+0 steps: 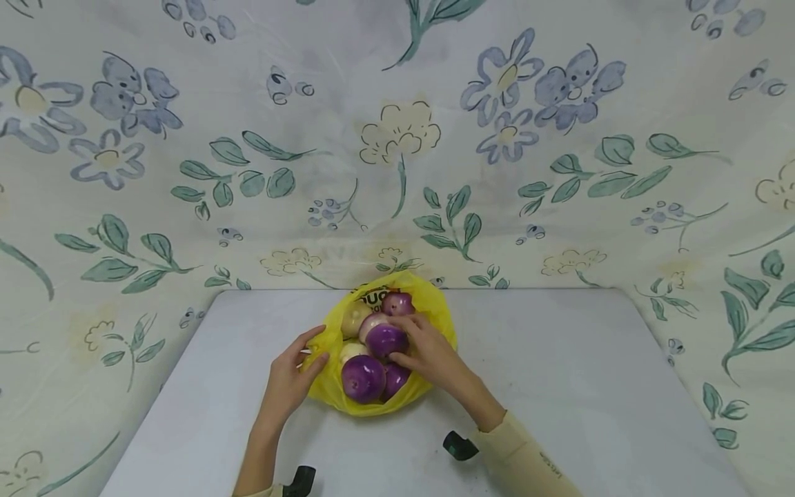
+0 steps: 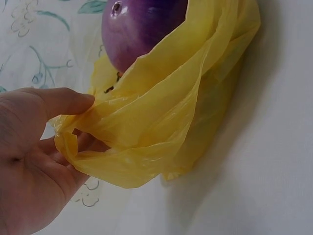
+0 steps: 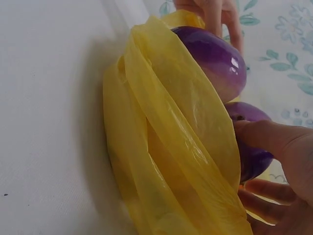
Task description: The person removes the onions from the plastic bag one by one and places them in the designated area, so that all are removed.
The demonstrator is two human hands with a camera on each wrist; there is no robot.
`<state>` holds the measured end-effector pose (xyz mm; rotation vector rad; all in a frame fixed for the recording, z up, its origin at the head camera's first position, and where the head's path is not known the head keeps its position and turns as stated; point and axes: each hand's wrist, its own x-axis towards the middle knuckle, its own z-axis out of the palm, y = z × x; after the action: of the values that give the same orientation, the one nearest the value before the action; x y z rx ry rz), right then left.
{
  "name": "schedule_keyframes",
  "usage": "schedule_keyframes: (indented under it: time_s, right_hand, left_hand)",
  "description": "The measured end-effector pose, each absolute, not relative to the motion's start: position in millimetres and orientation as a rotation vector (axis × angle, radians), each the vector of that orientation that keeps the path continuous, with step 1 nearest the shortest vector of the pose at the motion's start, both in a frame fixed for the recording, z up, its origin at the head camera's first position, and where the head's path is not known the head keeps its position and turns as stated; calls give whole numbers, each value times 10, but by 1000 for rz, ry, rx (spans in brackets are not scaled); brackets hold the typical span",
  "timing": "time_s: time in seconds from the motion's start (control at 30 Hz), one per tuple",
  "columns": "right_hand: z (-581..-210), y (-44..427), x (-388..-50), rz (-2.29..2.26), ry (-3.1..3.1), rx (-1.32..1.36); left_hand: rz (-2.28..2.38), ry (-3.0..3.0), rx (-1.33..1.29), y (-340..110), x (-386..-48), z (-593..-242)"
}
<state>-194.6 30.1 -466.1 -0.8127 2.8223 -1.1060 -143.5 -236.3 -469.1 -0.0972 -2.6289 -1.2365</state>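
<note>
A yellow plastic bag (image 1: 373, 407) stands wide at the top, holding several round purple and cream vegetables. My left hand (image 1: 288, 384) pinches the bag's left rim; in the left wrist view the thumb and fingers of that hand (image 2: 44, 142) hold the thin yellow film (image 2: 146, 117) beside a purple vegetable (image 2: 142, 29). My right hand (image 1: 435, 352) reaches over the bag's right side, its thumb and fingers round a purple-and-white vegetable (image 1: 386, 341). In the right wrist view the right thumb and fingers (image 3: 274, 171) grip that vegetable (image 3: 252, 156), next to another (image 3: 215, 61).
The bag rests on a white table (image 1: 559, 386). A flowered cloth (image 1: 397, 172) hangs behind and at both sides. Black devices at the left wrist (image 1: 301, 482) and right wrist (image 1: 460, 446) show near the cuffs, above the table's near part.
</note>
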Motion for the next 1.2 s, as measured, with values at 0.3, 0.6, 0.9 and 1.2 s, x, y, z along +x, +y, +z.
schedule_keyframes:
  time_s: [0.3, 0.6, 0.9, 1.2]
  right_hand:
    - [-4672, 294, -1941, -1092, 2825, -823]
    - [-4723, 312, -1957, -1098, 2817, -831]
    - [-4755, 321, -1957, -1133, 2818, -880]
    - [-4756, 343, -1955, -1185, 2815, -882]
  left_hand:
    - [-1238, -2637, -88, -2363, -1447, -4720]
    - [-1241, -2641, -83, -2353, -1432, -4718]
    - [-1249, -2647, -73, -2347, -1425, -4716]
    - [-1251, -2644, -90, -2378, -1423, -4728]
